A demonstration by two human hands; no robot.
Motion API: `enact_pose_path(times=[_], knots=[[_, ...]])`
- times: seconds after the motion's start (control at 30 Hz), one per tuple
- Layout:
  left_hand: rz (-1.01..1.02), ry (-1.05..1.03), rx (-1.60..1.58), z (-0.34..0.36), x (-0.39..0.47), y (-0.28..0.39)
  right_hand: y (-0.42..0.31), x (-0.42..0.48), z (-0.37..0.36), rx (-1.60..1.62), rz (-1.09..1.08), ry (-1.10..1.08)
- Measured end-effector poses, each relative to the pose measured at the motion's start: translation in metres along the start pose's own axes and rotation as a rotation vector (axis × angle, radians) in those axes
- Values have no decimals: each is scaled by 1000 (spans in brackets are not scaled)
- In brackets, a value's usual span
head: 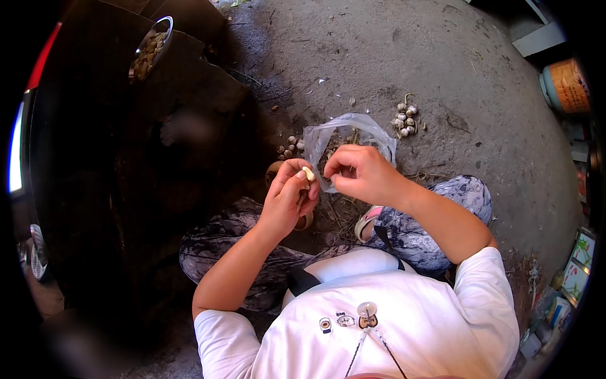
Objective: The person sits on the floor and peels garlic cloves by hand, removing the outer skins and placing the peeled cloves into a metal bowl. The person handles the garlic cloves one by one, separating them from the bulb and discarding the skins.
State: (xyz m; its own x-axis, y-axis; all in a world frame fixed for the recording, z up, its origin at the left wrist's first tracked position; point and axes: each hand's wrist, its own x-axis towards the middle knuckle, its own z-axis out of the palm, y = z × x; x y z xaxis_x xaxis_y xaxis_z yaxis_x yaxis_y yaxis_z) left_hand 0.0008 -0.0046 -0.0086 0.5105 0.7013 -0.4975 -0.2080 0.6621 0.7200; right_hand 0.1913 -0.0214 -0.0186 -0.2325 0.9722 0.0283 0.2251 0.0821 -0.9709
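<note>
A pale peeled garlic clove (308,174) shows between the thumb and fingers of my left hand (291,189), with brownish garlic skin or stem below it in the same hand. To its right, my right hand (360,171) is raised with curled fingers and the thumb near the index finger; whether it pinches a small piece cannot be told. Beneath and beyond both hands, a clear plastic bag (352,121) stands with its mouth open, holding dry scraps. Several garlic bulbs (405,118) lie on the floor right of the bag, and more bulbs (289,148) lie left of it.
A metal bowl (150,51) of cloves rests on a dark surface at the upper left. Dry stems and skins litter the concrete floor (445,80) around my feet. At the right edge stand a container with an orange label (565,85) and several packages (558,310).
</note>
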Motion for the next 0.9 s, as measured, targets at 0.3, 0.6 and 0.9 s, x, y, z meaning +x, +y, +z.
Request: enact_pose_path(times=[0.3, 0.6, 0.9], knots=[[-59, -28, -44, 5, -2, -4, -4, -1, 7, -75, -109, 51], [-49, -6, -57, 9, -3, -6, -3, -2, 8, -88, -128, 53], [-55, 18, -67, 10, -3, -7, -3, -2, 10, -119, -146, 82]])
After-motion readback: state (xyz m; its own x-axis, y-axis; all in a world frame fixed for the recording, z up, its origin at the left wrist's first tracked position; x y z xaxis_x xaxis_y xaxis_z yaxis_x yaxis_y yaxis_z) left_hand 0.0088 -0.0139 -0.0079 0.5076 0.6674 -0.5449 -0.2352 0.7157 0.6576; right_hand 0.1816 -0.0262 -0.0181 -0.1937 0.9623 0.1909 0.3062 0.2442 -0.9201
